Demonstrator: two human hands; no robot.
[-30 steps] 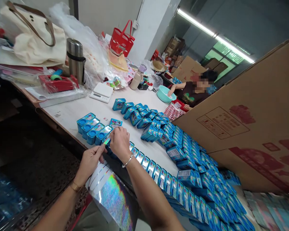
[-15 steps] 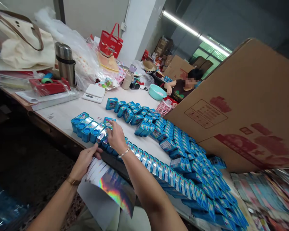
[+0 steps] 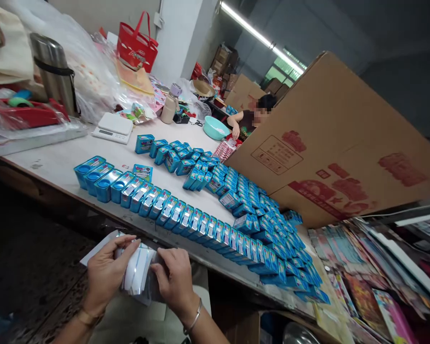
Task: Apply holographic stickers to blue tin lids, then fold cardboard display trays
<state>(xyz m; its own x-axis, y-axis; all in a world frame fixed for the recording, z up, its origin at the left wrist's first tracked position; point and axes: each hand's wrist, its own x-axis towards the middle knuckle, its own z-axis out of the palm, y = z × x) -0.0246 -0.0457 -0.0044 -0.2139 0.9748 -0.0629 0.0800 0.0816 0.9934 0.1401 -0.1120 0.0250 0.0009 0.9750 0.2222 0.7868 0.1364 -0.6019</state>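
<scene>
My left hand [image 3: 105, 270] is closed on a bent stack of white-backed, shiny sticker sheets [image 3: 138, 267], held over my lap at the table's front edge. At the right side of the same sheets, the curled fingers and thumb of my right hand [image 3: 175, 277] grip their edge. Just beyond both hands runs a long row of small blue boxes [image 3: 168, 210] standing on end. Silvery stickers show on the tops of many of them, while the few at the left end have blue tops with a round mark. One blue box [image 3: 142, 173] lies flat behind the row.
More blue boxes [image 3: 251, 203] crowd the table behind the row. A large cardboard carton [image 3: 326, 143] stands at the right, beside stacked printed sheets [image 3: 344, 267]. A white scale [image 3: 112, 128], steel flask [image 3: 53, 71] and teal basin [image 3: 215, 128] are farther back. Another person [image 3: 252, 119] sits across the table.
My right hand has left the row of boxes and come down to the sheets. My left hand has drawn back from the row, and the sheets are now bent. The view has shifted right.
</scene>
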